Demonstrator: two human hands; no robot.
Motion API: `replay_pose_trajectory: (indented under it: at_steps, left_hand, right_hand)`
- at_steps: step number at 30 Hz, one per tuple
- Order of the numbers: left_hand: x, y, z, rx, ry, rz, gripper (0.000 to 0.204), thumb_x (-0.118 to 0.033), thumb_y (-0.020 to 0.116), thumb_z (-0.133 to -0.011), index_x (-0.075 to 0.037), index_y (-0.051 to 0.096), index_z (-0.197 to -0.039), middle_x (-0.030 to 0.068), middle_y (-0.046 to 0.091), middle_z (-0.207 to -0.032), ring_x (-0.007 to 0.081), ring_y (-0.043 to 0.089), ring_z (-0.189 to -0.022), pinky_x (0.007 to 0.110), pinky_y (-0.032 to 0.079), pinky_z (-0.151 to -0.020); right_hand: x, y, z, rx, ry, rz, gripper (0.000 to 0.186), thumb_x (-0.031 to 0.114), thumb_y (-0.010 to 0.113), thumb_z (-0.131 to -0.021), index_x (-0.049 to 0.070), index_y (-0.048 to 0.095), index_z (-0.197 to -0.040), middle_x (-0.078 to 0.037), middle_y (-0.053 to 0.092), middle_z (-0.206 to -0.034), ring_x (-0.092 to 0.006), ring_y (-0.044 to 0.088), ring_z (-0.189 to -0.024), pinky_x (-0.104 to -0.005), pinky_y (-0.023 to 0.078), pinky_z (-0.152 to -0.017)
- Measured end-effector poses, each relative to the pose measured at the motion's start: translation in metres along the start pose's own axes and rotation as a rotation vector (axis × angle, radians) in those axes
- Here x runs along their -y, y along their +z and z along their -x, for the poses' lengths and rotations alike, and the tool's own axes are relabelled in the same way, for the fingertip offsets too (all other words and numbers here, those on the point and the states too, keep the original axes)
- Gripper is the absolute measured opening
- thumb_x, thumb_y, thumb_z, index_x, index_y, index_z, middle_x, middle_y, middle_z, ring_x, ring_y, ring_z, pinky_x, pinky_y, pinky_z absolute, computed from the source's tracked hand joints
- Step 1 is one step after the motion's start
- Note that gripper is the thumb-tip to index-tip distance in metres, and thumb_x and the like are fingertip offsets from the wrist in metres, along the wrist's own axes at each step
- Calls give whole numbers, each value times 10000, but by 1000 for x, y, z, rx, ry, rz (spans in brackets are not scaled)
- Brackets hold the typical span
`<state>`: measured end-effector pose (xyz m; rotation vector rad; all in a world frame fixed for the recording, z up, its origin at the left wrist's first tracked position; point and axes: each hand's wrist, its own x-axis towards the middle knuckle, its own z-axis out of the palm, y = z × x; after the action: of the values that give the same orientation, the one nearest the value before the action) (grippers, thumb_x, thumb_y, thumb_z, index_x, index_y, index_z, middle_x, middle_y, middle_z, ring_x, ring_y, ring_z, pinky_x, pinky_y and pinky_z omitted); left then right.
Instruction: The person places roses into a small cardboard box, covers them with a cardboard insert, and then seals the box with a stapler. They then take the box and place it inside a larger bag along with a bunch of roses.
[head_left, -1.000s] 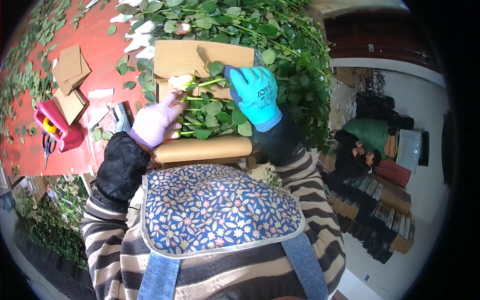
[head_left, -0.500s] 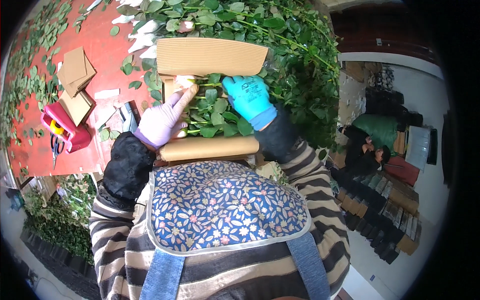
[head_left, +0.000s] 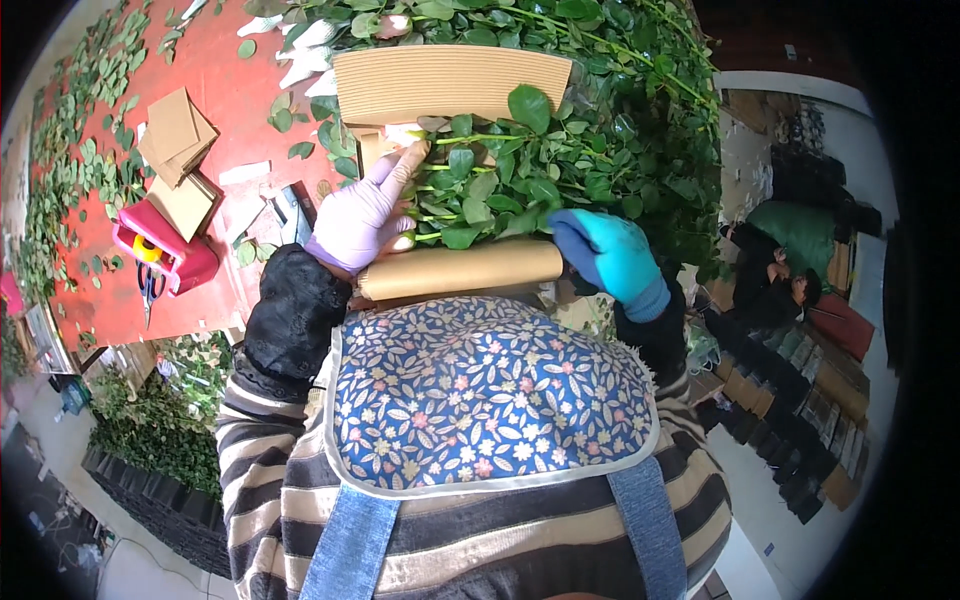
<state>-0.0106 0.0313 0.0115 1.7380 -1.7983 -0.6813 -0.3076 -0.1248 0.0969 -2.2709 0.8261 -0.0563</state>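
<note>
- One red tabletop [head_left: 235, 105] is carrying scattered leaves, brown cardboard pieces [head_left: 178, 130], a pink tape dispenser [head_left: 185, 250] and scissors [head_left: 150, 285].
- Leafy rose stems [head_left: 485, 190] are lying crosswise in front of the person, pale heads leftward, between a corrugated cardboard sheet [head_left: 450, 88] and a brown cardboard fold [head_left: 465, 270].
- The left hand [head_left: 358, 220], lilac-gloved, is resting half open at the rose heads, index finger stretched to the upper one.
- The right hand [head_left: 610, 255], blue-gloved, is hanging half curled just beside the fold's right end; whether it is gripping anything cannot be told.
- At right, another person [head_left: 775, 280] is sitting near a green sack [head_left: 805, 235] and rows of dark bundles [head_left: 790, 420].
- The table's near edge is running below the scissors; bare red surface is showing left of the corrugated sheet.
- Pale floor [head_left: 740, 480] is extending along the bundles' near side.
</note>
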Motion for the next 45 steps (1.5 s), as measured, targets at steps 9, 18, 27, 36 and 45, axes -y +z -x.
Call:
replay_pose_trajectory:
  at_steps: [9,18,27,36,45]
  left_hand:
    - [-2,-3,-2,78,-114,11,921,-99,787,-742,-140,309,-1529,180,481,-1409,391,555,-1201,410,500,-966]
    - [5,5,-6,29,13,34,981,22,798,-688,-72,297,-1526,197,450,-1430,387,506,-1266,398,492,-994]
    - [-2,9,-11,24,-2,81,939,43,757,-709,-73,304,-1523,177,454,-1444,356,523,-1276,396,516,-993]
    - [1,6,-7,29,-53,-76,956,-169,816,-721,-162,311,-1533,214,493,-1373,407,627,-1062,423,550,-829]
    - [6,-6,13,-180,-19,235,727,-83,723,-817,-125,414,-1474,171,529,-1361,350,572,-1204,365,491,-974]
  right_hand:
    - [-74,89,65,-518,701,-1008,287,290,586,-1004,8,632,-1035,19,621,-928,-123,569,-831,-304,477,-767]
    - [-68,90,36,-731,600,-1228,325,141,651,-960,31,582,-1259,-43,669,-1098,-160,678,-872,-290,542,-738]
    - [-94,93,39,-615,569,-1211,213,180,629,-967,47,633,-1134,7,628,-894,-112,588,-688,-284,498,-632]
    - [-45,-4,36,-357,300,5,218,204,662,-930,38,675,-1071,-143,721,-916,-235,702,-784,-354,543,-681]
    - [58,30,-86,66,-619,10,292,103,703,-864,57,663,-1149,-139,702,-910,-293,686,-760,-384,539,-665]
